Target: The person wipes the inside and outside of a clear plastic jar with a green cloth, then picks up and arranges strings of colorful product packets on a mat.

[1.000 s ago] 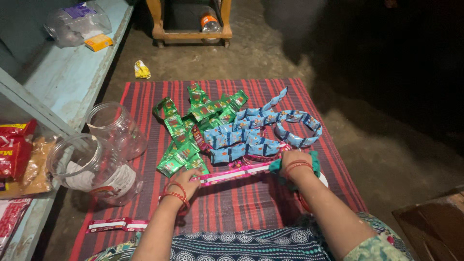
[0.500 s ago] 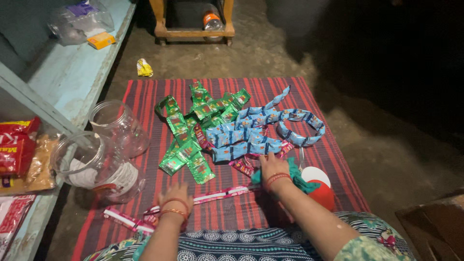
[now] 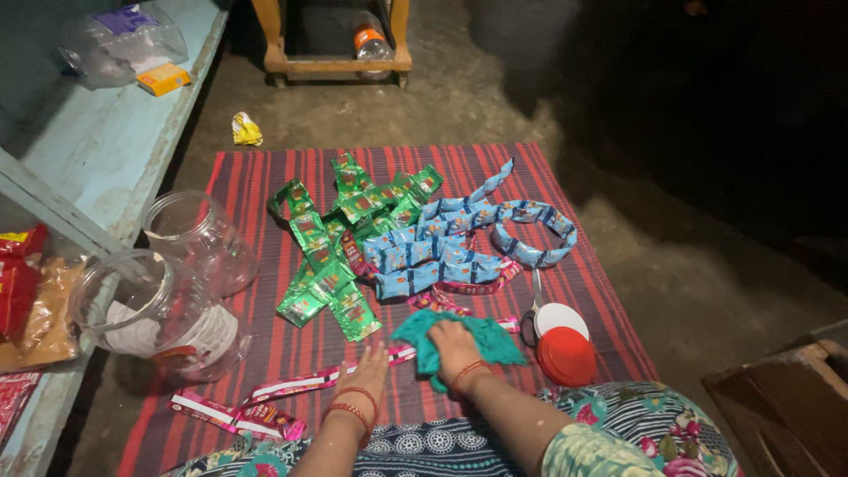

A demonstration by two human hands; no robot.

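My right hand (image 3: 454, 343) presses on a crumpled teal cloth (image 3: 495, 340) lying on the red striped mat (image 3: 265, 344). My left hand (image 3: 367, 375) lies flat with fingers apart on a pink strip of sachets (image 3: 291, 386) that runs across the mat's near part. Beyond the hands lie a heap of green sachet strips (image 3: 336, 247) and a heap of blue sachet strips (image 3: 459, 243), partly overlapping. Scissors (image 3: 533, 305) sit beside a white lid (image 3: 560, 316) and a red lid (image 3: 566, 355) just right of the cloth.
Two clear plastic jars (image 3: 199, 234) (image 3: 150, 318) lie on the mat's left edge. A pale blue shelf (image 3: 97, 141) at left holds a yellow box (image 3: 163, 79), a clear jar and red packets (image 3: 18, 283). A wooden stool (image 3: 331, 40) stands at the back; a wooden box (image 3: 786, 406) lies right.
My right hand has moved from the pink strip's right end onto the teal cloth. My left hand has slid the pink strip nearer to me. The lids have come into view.
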